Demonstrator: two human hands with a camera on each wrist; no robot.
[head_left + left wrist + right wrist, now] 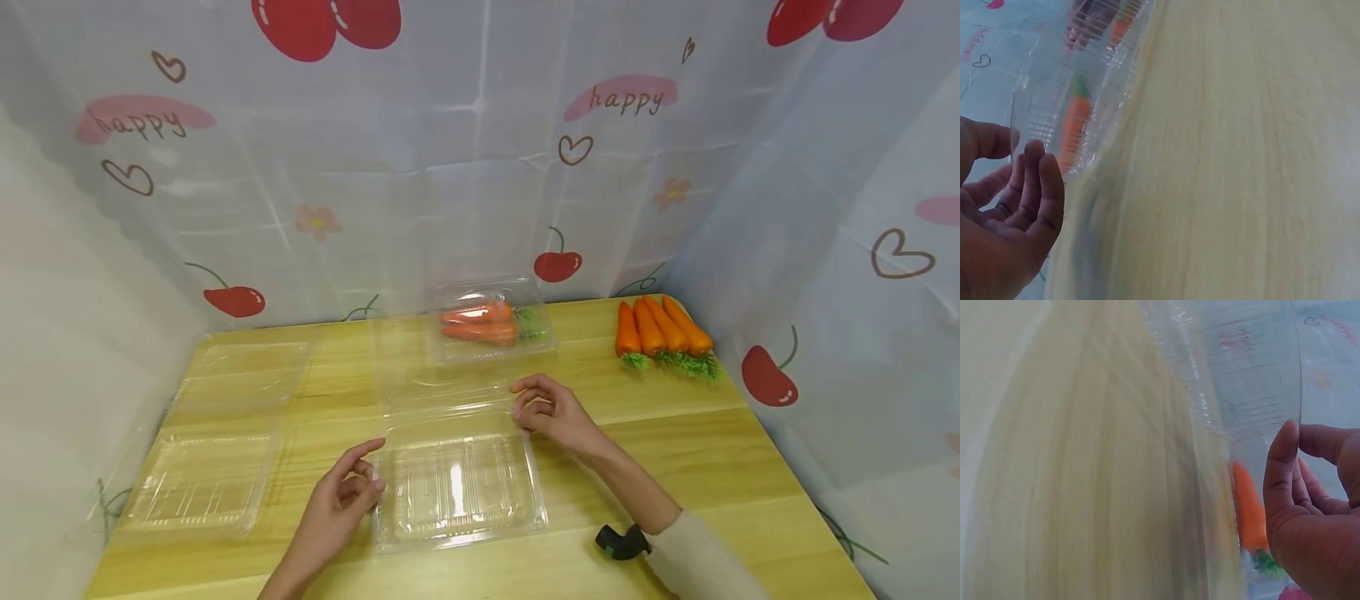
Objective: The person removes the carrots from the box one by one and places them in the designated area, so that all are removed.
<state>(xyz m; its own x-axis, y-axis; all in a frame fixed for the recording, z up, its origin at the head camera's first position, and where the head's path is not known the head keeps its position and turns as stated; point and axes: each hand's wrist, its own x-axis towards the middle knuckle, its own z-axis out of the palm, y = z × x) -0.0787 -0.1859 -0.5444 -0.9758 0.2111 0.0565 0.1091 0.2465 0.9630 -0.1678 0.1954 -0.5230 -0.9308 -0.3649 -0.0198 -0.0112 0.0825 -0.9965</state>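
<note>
In the head view an unfolded clear plastic clamshell box (457, 492) is in the middle, its ribbed base toward me and its lid (408, 358) folded back. My left hand (337, 496) holds the left rim of the base between thumb and fingers. On the opposite side, my right hand (555, 417) pinches the rim near the hinge. The right wrist view shows the thumb and index finger (1282, 462) meeting on the clear edge. In the left wrist view the left fingers (1050, 194) curl beside the plastic wall.
Behind it stands another clear box (540, 296) with two carrots (480, 333) inside. Several orange carrots (660, 325) with green tops lie in a row at the back right. A third unfolded clear box (202, 483) is on the left. Printed curtains (465, 217) surround the wooden table (645, 475).
</note>
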